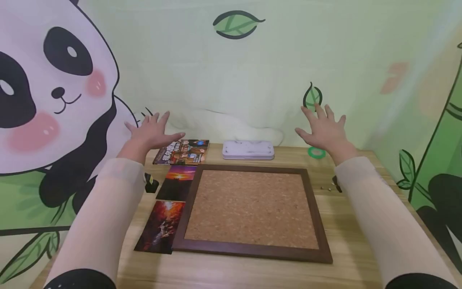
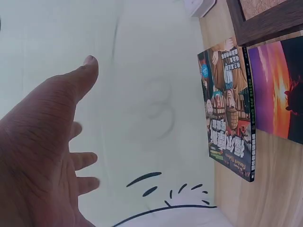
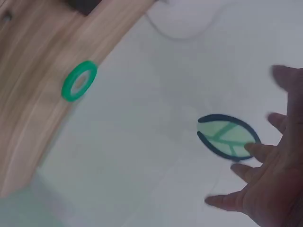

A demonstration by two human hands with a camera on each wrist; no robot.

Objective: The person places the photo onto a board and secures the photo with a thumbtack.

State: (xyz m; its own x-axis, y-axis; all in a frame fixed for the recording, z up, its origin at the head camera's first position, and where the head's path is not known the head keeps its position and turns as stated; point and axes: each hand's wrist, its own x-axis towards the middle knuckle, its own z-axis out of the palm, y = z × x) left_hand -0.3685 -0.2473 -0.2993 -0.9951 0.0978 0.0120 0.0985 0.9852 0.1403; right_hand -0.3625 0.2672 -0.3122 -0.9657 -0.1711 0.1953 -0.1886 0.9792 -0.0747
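Both hands are raised in the air over the back of the table, fingers spread, holding nothing. My left hand (image 1: 150, 131) is above a comic-style book (image 1: 183, 152) at the back left; the left wrist view shows its thumb and some fingers against the wall. On the other side, my right hand (image 1: 323, 127) hovers above a green tape roll (image 1: 316, 152). Between them, lower down, a cork board (image 1: 252, 206) in a dark brown frame lies flat. Left of it are a sunset picture (image 1: 177, 181) and a red forest picture (image 1: 163, 225).
A pale flat case (image 1: 248, 149) lies at the table's back edge. Several tiny pieces (image 1: 326, 188) are scattered right of the board. A wall cloth with a panda (image 1: 57, 92) rises behind the wooden table (image 1: 216, 273).
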